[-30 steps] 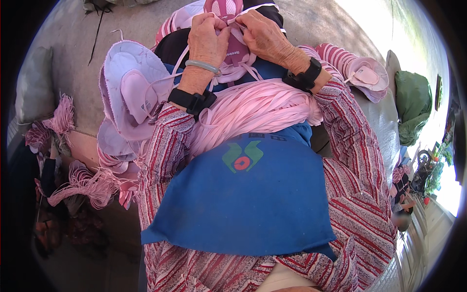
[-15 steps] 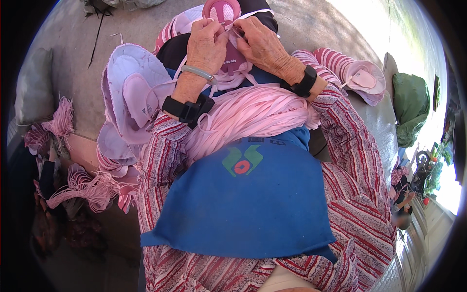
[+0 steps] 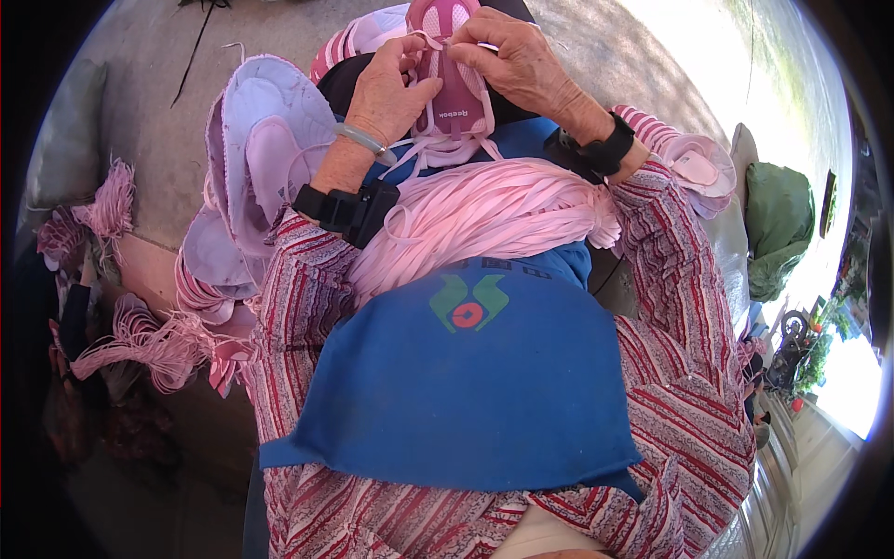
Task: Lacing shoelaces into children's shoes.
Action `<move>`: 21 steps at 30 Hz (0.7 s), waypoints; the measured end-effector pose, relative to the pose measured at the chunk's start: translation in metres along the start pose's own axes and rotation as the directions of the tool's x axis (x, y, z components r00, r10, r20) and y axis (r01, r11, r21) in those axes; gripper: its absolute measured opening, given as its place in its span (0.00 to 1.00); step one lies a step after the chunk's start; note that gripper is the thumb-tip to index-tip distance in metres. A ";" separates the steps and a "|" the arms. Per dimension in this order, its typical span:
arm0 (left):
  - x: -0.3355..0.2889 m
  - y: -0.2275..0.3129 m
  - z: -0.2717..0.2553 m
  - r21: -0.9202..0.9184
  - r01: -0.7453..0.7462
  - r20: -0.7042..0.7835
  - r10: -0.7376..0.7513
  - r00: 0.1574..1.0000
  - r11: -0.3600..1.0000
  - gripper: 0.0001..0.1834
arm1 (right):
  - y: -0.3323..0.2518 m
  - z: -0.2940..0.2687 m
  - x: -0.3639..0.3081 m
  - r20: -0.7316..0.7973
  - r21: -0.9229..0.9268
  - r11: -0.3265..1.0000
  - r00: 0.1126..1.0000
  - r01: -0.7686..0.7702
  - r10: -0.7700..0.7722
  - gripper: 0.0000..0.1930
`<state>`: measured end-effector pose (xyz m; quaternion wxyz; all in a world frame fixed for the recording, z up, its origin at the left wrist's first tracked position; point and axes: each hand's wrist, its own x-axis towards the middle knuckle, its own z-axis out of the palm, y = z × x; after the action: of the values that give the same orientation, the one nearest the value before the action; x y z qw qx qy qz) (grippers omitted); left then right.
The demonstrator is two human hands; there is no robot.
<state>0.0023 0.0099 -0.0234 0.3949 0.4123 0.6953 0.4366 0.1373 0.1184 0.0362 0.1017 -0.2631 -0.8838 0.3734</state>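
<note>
A pink shoe upper (image 3: 453,107) with a mesh front lies across my lap at the top of the view. My right hand (image 3: 521,61) is closed at its right edge, thumb and fingers pinching a pale pink shoelace (image 3: 430,39) near the eyelets. My left hand (image 3: 386,93) rests against the left side, thumb and index finger apart, the index fingertip close to the lace. Loose lace ends trail below the tongue. A thick bundle of pink laces (image 3: 484,210) lies over my blue apron (image 3: 466,391), just below the shoe upper.
Stacked pale shoe uppers (image 3: 265,140) stand at my left, with bunches of pink laces (image 3: 158,345) beyond. More striped uppers (image 3: 689,158) sit at my right, near a green sack (image 3: 780,224). A grey sack (image 3: 70,140) lies at far left on the concrete floor (image 3: 270,37).
My left thumb and index finger have come apart from their pinch at the shoe upper. My right hand has shifted slightly up and right. The view has shifted a little.
</note>
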 end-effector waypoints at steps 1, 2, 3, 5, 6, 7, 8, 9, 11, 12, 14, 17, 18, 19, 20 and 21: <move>0.000 -0.001 0.000 0.111 -0.052 0.007 0.051 0.999 0.992 0.24 | -0.012 -0.009 -0.011 0.084 0.378 0.919 0.993 -0.110 0.085 0.10; -0.001 -0.002 0.000 0.220 -0.100 0.019 0.098 0.995 0.970 0.27 | -0.024 -0.015 -0.021 0.114 0.601 0.799 0.990 -0.002 -0.083 0.09; 0.000 -0.002 0.000 0.215 -0.222 0.013 0.224 0.974 0.951 0.29 | -0.034 -0.018 -0.034 0.168 0.744 0.668 0.970 -0.010 -0.173 0.09; 0.000 0.000 0.003 0.319 -0.254 -0.010 0.272 0.962 0.913 0.29 | -0.041 -0.017 -0.038 0.363 0.743 0.647 0.915 -0.171 -0.176 0.11; 0.000 0.001 0.003 0.443 -0.230 -0.018 0.265 0.964 0.867 0.28 | -0.037 -0.012 -0.035 0.327 0.743 0.642 0.940 -0.188 -0.103 0.11; -0.001 0.003 0.006 0.425 -0.138 -0.029 0.166 0.986 0.894 0.28 | -0.029 -0.004 -0.024 0.168 0.491 0.867 0.986 -0.090 0.007 0.12; -0.002 0.005 0.006 0.404 -0.127 -0.038 0.155 0.987 0.906 0.28 | -0.017 0.006 -0.014 0.013 0.133 0.985 0.994 -0.111 0.110 0.13; -0.004 0.006 0.006 0.435 -0.084 -0.044 0.114 0.993 0.897 0.28 | -0.006 0.014 -0.011 -0.042 0.080 0.991 0.993 -0.108 0.111 0.14; -0.005 0.009 0.008 0.469 -0.032 -0.055 0.065 0.996 0.883 0.28 | 0.013 0.029 -0.005 -0.076 -0.089 0.996 0.997 -0.017 0.011 0.14; -0.005 0.009 0.010 0.529 -0.044 -0.065 0.092 0.994 0.848 0.27 | 0.019 0.035 -0.005 -0.016 -0.273 0.960 0.998 -0.061 0.059 0.14; -0.001 0.008 0.014 0.585 -0.067 -0.073 0.135 0.988 0.808 0.26 | 0.025 0.040 -0.003 -0.057 -0.335 0.940 0.997 -0.068 0.052 0.15; 0.004 0.003 0.018 0.662 -0.098 -0.069 0.191 0.979 0.743 0.23 | 0.023 0.041 -0.004 -0.057 -0.343 0.930 0.991 -0.130 0.117 0.16; 0.006 0.001 0.019 0.660 -0.080 -0.045 0.145 0.988 0.747 0.22 | 0.021 0.041 -0.004 -0.035 -0.377 0.914 0.988 -0.150 0.147 0.16; 0.009 0.000 0.018 0.668 -0.047 -0.028 0.089 0.996 0.743 0.22 | 0.020 0.041 -0.004 -0.018 -0.393 0.911 0.991 -0.129 0.132 0.16; 0.010 -0.001 0.017 0.658 -0.065 -0.028 0.110 0.994 0.750 0.22 | 0.020 0.041 -0.003 -0.020 -0.417 0.894 0.985 -0.162 0.169 0.16; 0.012 -0.002 0.014 0.639 -0.096 0.017 0.111 0.994 0.763 0.21 | 0.022 0.042 -0.002 -0.042 -0.406 0.901 0.988 -0.153 0.149 0.16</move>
<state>0.0109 0.0242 -0.0322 0.1991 0.5549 0.7826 0.2000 0.1318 0.1043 -0.0086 0.0199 -0.3479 -0.9186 0.1864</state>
